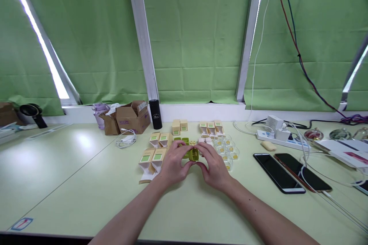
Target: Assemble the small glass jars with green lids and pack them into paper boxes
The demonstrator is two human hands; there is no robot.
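Between my fingertips is a small olive-green plastic piece, hollow like a little case (193, 155), tilted so its opening shows. My left hand (176, 162) pinches it from the left, and my right hand (213, 164) grips its other side. Just behind lie more green pieces (185, 140), partly hidden by my fingers. Left of my left hand stand open cream cardboard boxes (146, 159) with green labels, their white flaps spread. Beside my right hand are several clear round plastic pieces with yellow centres (229, 148). Pale pinkish-white pieces (204, 140) sit behind that hand.
Farther back stand more cream boxes (179, 126) and a trio of open ones (212, 128). A black tumbler (155, 114) and a brown carton (133, 118) are at back left. Two phones (278, 173), a power strip (283, 140) and white cables occupy the right.
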